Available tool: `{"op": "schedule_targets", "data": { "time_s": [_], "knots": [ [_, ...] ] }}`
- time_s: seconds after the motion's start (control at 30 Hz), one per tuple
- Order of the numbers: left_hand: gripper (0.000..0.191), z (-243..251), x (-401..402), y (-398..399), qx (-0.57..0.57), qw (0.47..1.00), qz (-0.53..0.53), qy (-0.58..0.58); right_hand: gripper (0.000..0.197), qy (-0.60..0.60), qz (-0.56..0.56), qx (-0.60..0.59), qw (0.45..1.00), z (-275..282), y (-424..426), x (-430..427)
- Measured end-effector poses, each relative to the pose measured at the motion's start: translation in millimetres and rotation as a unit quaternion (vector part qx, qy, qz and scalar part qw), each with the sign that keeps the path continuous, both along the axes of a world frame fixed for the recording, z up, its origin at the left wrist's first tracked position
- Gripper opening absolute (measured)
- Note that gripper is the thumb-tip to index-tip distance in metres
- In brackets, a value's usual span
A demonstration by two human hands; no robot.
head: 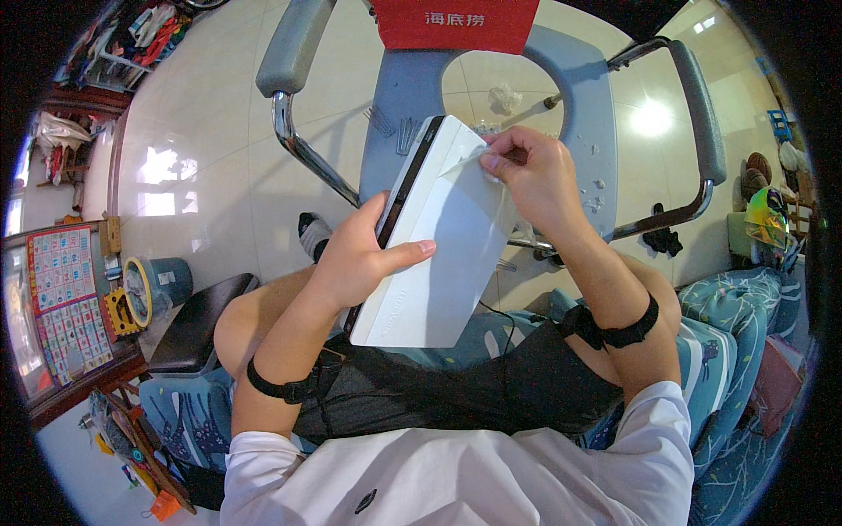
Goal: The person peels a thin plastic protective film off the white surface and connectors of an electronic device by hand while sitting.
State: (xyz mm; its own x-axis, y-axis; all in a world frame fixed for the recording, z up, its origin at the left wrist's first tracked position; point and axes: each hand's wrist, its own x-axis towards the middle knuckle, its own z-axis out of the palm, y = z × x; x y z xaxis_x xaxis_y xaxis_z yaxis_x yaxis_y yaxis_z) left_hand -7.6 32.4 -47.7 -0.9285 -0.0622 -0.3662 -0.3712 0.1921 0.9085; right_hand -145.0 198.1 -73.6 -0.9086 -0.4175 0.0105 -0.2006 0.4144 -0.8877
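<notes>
A flat white device or box (454,243) with a dark band along its left edge is held tilted above my lap. My left hand (368,253) clasps its left side, thumb lying on the white face. At the upper right corner my right hand (533,164) pinches a thin clear film (470,160), part of which is lifted off the surface. Raised lettering shows near the lower left of the white face. Behind the device, several bent metal wire pieces (406,136) rest on a grey chair seat (401,85). Scraps of clear plastic (597,197) lie on its right side.
The seat has a large round opening, flanked by a left padded armrest (296,49) and a right padded armrest (698,112). A red bag or cloth (457,26) bearing writing covers its far edge. A bucket (172,279) and a black cushioned piece (200,322) stand at left.
</notes>
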Motion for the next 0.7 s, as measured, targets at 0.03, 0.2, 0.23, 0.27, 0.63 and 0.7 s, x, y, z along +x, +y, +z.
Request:
{"op": "schedule_targets", "data": {
  "time_s": [0.03,0.2,0.23,0.27,0.63,0.7],
  "knots": [
    [0.053,0.7,0.0,0.1,0.003,1.000,0.001,0.000,0.010,-0.005,-0.002,0.001,1.000,0.1,-0.2,0.0],
    [0.053,4.4,0.3,-0.5,0.035,0.999,0.020,-0.012,0.010,-0.034,-0.006,-0.028,0.999,0.7,-3.0,1.2],
    [0.054,3.7,0.4,-1.0,0.042,0.999,0.023,-0.014,0.010,-0.040,-0.007,-0.033,0.999,1.1,-3.7,1.6],
    [0.054,3.1,0.5,-1.6,0.050,0.998,0.027,-0.016,0.011,-0.036,0.001,-0.049,0.998,2.6,-4.8,3.0],
    [0.050,11.2,1.1,-2.0,0.146,0.984,0.095,-0.026,0.015,0.103,0.124,-0.036,0.986,15.4,-9.1,0.9],
    [0.047,11.2,0.8,-1.4,0.158,0.983,0.094,-0.028,0.019,0.120,0.137,-0.053,0.982,13.6,-7.5,-0.5]
  ]
}}
